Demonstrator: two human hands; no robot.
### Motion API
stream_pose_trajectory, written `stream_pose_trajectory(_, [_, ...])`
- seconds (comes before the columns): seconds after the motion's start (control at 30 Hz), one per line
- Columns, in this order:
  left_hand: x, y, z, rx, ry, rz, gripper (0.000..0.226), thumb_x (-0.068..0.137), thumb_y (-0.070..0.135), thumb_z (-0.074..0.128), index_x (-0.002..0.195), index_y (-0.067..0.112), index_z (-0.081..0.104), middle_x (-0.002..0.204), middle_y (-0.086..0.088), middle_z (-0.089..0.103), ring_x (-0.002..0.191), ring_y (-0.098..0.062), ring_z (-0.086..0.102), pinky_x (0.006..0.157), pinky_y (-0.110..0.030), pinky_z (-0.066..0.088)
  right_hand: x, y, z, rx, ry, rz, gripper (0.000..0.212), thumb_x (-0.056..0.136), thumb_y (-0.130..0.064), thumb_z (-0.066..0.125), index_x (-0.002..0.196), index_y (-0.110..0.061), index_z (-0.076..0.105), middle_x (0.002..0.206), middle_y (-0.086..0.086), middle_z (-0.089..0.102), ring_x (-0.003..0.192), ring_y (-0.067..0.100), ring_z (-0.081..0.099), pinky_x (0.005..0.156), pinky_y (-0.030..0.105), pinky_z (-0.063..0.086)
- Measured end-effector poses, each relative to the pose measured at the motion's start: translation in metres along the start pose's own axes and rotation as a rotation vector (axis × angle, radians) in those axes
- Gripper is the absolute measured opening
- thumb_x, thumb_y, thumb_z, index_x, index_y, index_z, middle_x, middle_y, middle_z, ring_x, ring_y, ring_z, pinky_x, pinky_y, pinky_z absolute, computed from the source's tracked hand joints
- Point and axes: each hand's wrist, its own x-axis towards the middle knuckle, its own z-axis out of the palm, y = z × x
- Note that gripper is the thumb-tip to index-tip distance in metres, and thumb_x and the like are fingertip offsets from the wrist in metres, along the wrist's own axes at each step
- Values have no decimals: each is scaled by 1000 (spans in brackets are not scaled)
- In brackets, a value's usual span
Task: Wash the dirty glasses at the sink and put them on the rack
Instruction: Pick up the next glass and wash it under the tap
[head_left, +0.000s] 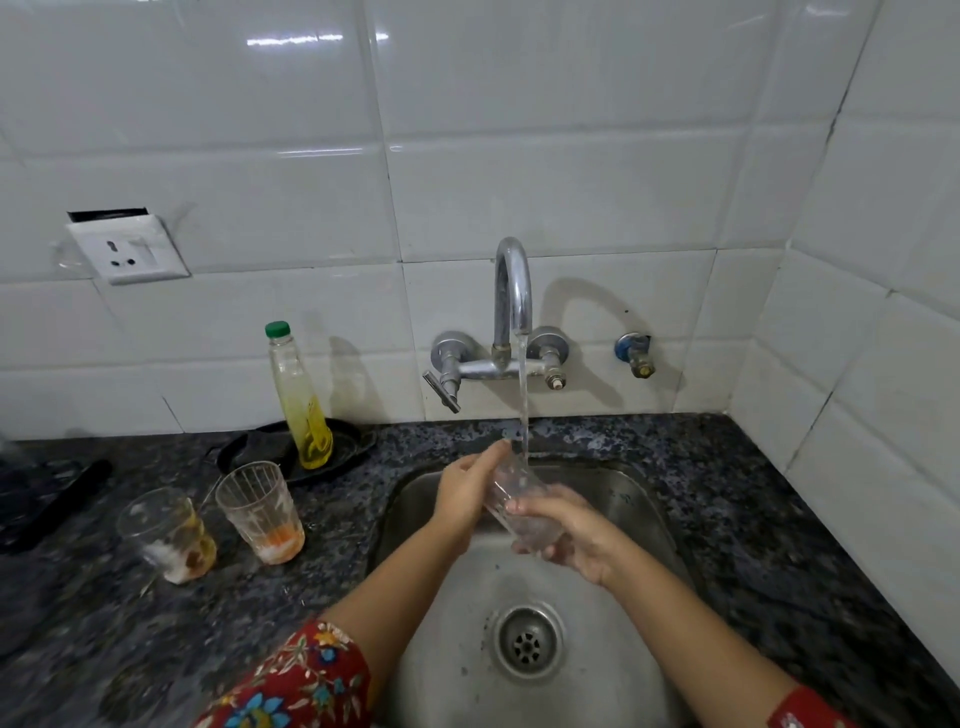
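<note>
Glass (519, 488) tilted under tap (511, 291) stream, over sink (613, 499). Right hand (566, 535) fingers wrapped round its base; left hand (470, 488) fingers straight against its side. Orange-stained glass (260, 512) and brown-stained glass (166, 535) on tabletop (753, 519), sink's 9 o'clock.

Over the sink (631, 499), the left hand (467, 491) and right hand (574, 538) hide much of the glass (519, 488). Left of the sink, a blurred dark object (54, 501) runs off-frame.
</note>
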Motion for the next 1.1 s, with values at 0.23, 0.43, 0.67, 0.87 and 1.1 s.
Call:
stream_pose_trajectory(0.23, [2,-23,-2,-340,-77,-393,65,103,47,22,93,-1,64,65,-14,70,51,-20,63,43,-23,46,13,-43,30,-1035,486,-400,56,67,-63,65,104,-21,56,101,-2,65,92,23,64,72,33,48])
stream_pose_trajectory(0.43, [14,-19,1,-419,-33,-469,64,102,51,31,100,-6,62,73,-21,70,49,-22,65,37,-21,50,29,-67,41,-1228,557,-419,66,76,-72,50,100,-13,63,91,7,69,90,28,67,72,34,55])
stream_pose_trajectory(0.67, [18,-3,1,-289,-197,-175,35,78,41,72,89,8,68,92,-15,68,85,-30,64,86,-44,50,-4,-8,-6,-909,254,-257,58,58,-60,74,100,-24,56,96,-4,68,80,13,67,70,32,57])
stream_pose_trajectory(0.87, [1,1,17,-177,-379,-213,18,74,20,76,88,11,70,85,-5,68,78,-18,66,78,-33,53,-9,23,-9,-411,67,-162,32,59,-23,74,87,-15,61,71,2,70,60,17,65,57,31,51])
stream_pose_trajectory(1.1, [-2,13,21,-65,-204,-84,60,58,29,87,108,2,68,98,-12,68,91,-26,67,87,-42,56,-5,19,10,-178,186,-167,36,69,-14,77,98,-20,57,84,4,69,65,16,66,48,23,50])
